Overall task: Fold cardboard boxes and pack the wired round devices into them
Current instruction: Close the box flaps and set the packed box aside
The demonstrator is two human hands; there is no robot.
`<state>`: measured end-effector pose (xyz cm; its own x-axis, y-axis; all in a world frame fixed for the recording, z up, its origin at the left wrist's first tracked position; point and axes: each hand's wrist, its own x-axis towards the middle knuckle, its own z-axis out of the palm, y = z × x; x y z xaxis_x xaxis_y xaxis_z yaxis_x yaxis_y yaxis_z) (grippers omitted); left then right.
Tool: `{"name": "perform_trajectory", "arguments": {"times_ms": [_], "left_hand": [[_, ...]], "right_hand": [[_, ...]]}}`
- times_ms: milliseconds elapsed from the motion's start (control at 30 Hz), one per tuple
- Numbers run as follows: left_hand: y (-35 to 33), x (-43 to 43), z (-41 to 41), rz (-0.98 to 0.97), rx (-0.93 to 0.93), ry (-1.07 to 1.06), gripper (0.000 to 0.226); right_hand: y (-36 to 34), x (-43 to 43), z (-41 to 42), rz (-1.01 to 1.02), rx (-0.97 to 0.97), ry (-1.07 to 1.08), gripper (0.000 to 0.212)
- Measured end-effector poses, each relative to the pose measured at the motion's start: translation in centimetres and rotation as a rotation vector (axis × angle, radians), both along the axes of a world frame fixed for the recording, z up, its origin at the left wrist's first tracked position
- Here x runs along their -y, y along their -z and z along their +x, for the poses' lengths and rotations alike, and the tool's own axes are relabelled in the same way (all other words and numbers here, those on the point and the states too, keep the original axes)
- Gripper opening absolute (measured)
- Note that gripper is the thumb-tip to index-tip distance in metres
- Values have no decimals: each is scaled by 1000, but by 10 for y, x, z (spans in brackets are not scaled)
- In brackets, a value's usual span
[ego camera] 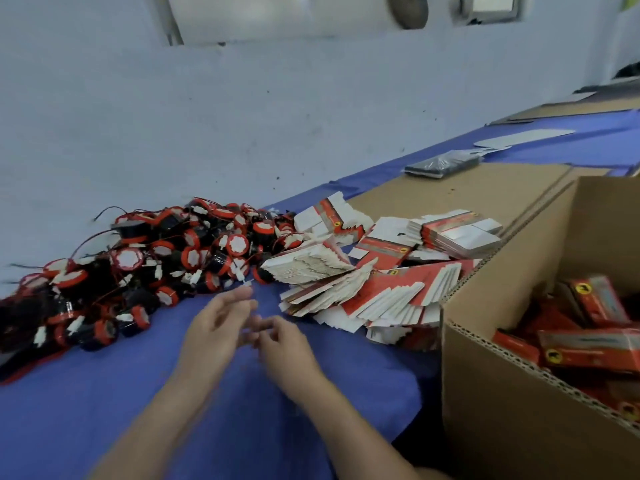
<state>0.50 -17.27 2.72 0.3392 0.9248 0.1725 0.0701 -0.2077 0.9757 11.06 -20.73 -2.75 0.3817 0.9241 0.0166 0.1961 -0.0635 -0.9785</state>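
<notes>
Red-and-black round devices (138, 258) are heaped at the bench's (104, 393) far left, just past your left hand's (218, 323) loosely spread, empty-looking fingertips. Your right hand (287, 344) is curled and blurry, so can't tell its grip. Flat boxes (363, 282) lie right of your fingers.

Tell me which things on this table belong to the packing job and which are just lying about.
Job: pile of round devices, flat box blanks, big carton, packed red boxes.
Lying about: black wrapped packet, flat cardboard sheet, grey sheet.
</notes>
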Motion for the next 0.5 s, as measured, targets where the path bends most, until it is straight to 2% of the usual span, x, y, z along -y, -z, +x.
{"name": "perform_trajectory", "arguments": {"times_ms": [100, 233, 400, 500], "left_hand": [[20, -38, -64, 117, -239, -165, 17], [61, -59, -133, 297, -841, -246, 32], [76, -59, -157, 397, -935, -262, 20], [73, -58, -157, 439, -908, -230, 20]], "right_hand": [[2, -17, -19, -15, 71, -49, 26], [5, -39, -28, -26, 102, -94, 22], [7, -64, -34, -46, 109, -85, 20], [5, -72, -36, -60, 141, -104, 19]]}}
